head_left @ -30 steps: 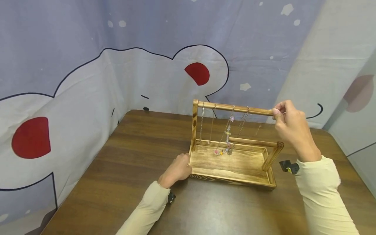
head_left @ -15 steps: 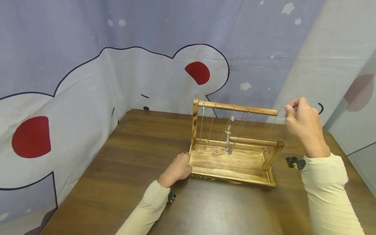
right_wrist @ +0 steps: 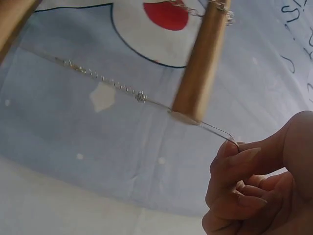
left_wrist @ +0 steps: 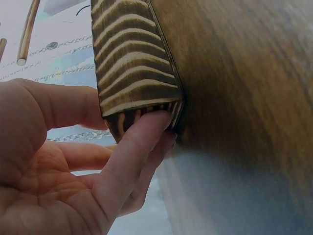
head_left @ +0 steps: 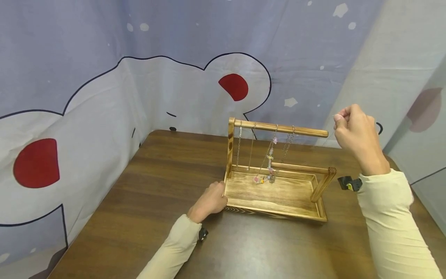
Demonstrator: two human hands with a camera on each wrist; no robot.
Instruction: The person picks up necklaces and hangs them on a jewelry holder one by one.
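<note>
My right hand [head_left: 359, 137], raised just right of the stand's top bar [head_left: 303, 131], pinches a thin silver necklace [right_wrist: 117, 85] between thumb and fingertip. In the right wrist view its fine chain runs past the free end of the bar, with a clasp and coiled links trailing left. My left hand [head_left: 210, 199] grips the left end of the wooden jewelry stand [head_left: 278, 214], fingers curled at the corner with dark striped grain [left_wrist: 134, 63]. On the top bar hang several necklaces, among them a colourful beaded necklace [head_left: 270, 158] that dips toward the tray.
A lower bar [head_left: 301, 167] extends left from a slanted post [head_left: 324, 185] on the stand's right. The stand sits on a brown wooden table [head_left: 167, 162]. Behind it hangs a printed cloth [head_left: 181, 93] with cartoon shapes.
My right hand has moved off the top bar's free end, to the right and slightly up, carrying the thin necklace. My left hand and the stand have stayed in place.
</note>
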